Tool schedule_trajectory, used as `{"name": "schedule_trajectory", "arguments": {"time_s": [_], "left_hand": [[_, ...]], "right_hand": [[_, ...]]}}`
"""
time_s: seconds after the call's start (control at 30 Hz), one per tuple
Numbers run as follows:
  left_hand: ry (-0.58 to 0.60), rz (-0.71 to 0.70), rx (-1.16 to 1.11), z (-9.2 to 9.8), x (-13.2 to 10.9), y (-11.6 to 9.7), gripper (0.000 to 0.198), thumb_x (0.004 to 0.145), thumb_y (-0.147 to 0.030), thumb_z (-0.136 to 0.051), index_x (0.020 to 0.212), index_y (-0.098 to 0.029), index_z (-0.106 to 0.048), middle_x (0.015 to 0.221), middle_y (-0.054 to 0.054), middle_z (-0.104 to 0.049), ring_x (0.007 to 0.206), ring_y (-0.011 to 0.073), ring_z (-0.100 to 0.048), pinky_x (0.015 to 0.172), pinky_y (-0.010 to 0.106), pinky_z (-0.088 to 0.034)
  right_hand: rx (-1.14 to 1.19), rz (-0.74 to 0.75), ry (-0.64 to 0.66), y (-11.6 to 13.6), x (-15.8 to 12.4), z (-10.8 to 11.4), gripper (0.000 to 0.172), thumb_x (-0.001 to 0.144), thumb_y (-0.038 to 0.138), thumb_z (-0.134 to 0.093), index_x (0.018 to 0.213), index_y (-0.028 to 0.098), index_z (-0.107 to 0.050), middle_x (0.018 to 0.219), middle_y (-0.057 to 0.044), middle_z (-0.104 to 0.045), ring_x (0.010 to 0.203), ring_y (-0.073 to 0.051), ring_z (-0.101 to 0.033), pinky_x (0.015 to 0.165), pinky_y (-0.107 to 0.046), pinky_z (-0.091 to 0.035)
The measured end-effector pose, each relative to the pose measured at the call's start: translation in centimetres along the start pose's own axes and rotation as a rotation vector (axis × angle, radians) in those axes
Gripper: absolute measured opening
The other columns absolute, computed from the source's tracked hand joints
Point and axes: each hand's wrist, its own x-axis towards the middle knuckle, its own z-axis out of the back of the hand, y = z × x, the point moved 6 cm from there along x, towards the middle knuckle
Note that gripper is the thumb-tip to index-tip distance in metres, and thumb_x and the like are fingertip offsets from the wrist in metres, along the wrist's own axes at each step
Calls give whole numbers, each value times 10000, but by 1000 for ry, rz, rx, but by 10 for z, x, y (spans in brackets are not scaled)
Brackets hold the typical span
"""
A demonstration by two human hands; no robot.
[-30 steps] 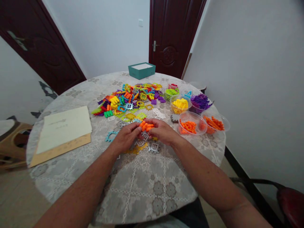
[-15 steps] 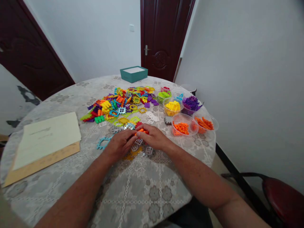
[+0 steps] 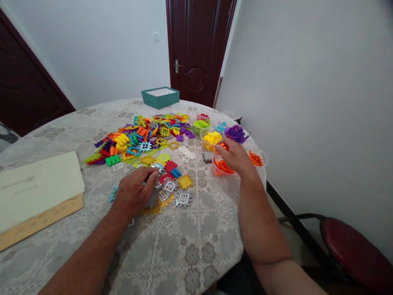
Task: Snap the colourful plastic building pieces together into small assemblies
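My right hand (image 3: 236, 155) is over a clear plastic bowl (image 3: 221, 173) of small orange pieces, its thumb and fingers closed on an orange plastic building block (image 3: 225, 146). Over the near part of the pile, my left hand (image 3: 135, 190) rests with curled fingers and the thumb against them. What lies under those fingers is mostly hidden; a bit of light blue shows there. Close by are a blue block (image 3: 175, 172), a yellow square plate (image 3: 185, 182), a white window piece (image 3: 170, 186) and a grey plate with a white window (image 3: 183, 199).
A large heap of mixed plastic building pieces (image 3: 147, 135) spreads across the table. Bowls of yellow pieces (image 3: 211, 137), purple pieces (image 3: 236, 133) and green pieces (image 3: 202, 123) stand at the right. A teal box (image 3: 160, 98) sits at the back, and paper sheets (image 3: 39, 184) lie left.
My right hand has left my left hand and moved right to the orange bowl with an orange block. My left hand stays over the pile. The view has turned slightly right.
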Motion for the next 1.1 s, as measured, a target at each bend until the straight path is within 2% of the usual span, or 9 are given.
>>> {"name": "schedule_trajectory", "arguments": {"time_s": [0.13,0.3,0.4,0.53,0.6,0.8,1.0,1.1], "left_hand": [[-49,24,61,6,3,7,388,1024,-483,-469,1071,-203,-733,1085,86,-781,1016,249,-720,967,344,-516],[-39,56,135,9,4,15,358,1015,-471,-505,1099,-198,-721,1110,71,-776,1004,247,-725,955,351,-527],[-50,54,164,9,4,17,338,1011,-460,-506,1081,-206,-718,1098,60,-779,999,255,-731,934,362,-541],[-74,61,198,8,4,21,297,998,-474,-511,1039,-251,-702,1088,31,-787,967,260,-742,897,378,-564],[-66,51,205,6,5,21,295,1003,-469,-499,1049,-253,-695,1092,36,-786,974,263,-742,898,385,-568],[-31,5,198,0,4,19,302,1008,-468,-485,1079,-247,-679,1113,58,-777,1015,263,-731,935,395,-562],[-34,13,159,-4,5,22,369,996,-468,-461,1045,-206,-716,1059,95,-784,968,259,-735,917,354,-548],[-22,13,148,-7,6,24,395,995,-469,-458,1052,-188,-730,1075,112,-783,981,268,-736,922,356,-541]], "right_hand": [[-200,-102,106,-30,0,-5,220,977,348,-583,1018,195,-735,1047,-96,-767,947,-237,-680,808,-305,-456],[-261,-143,191,-25,-4,-16,245,1000,339,-570,1073,196,-754,1112,-126,-776,983,-245,-694,841,-310,-460],[-300,-143,155,-18,-2,-14,271,1013,323,-534,1012,171,-759,1049,-149,-779,941,-250,-694,831,-322,-461],[-301,-146,-26,-13,2,-2,264,1015,286,-505,1056,167,-736,1069,-150,-768,949,-251,-686,839,-329,-459],[-282,-155,-67,-11,4,-3,251,1012,277,-506,1064,173,-729,1068,-139,-765,949,-248,-684,844,-329,-459],[-198,-73,7,2,2,-17,223,1001,286,-539,1044,196,-739,1040,-121,-771,947,-236,-685,876,-323,-461],[-216,-141,-21,-34,0,5,229,924,161,-554,1011,200,-763,1048,-82,-785,945,-215,-696,821,-292,-462],[-256,-161,-11,-37,-4,12,219,929,188,-572,1008,203,-775,1038,-83,-791,934,-213,-701,817,-291,-464]]}}
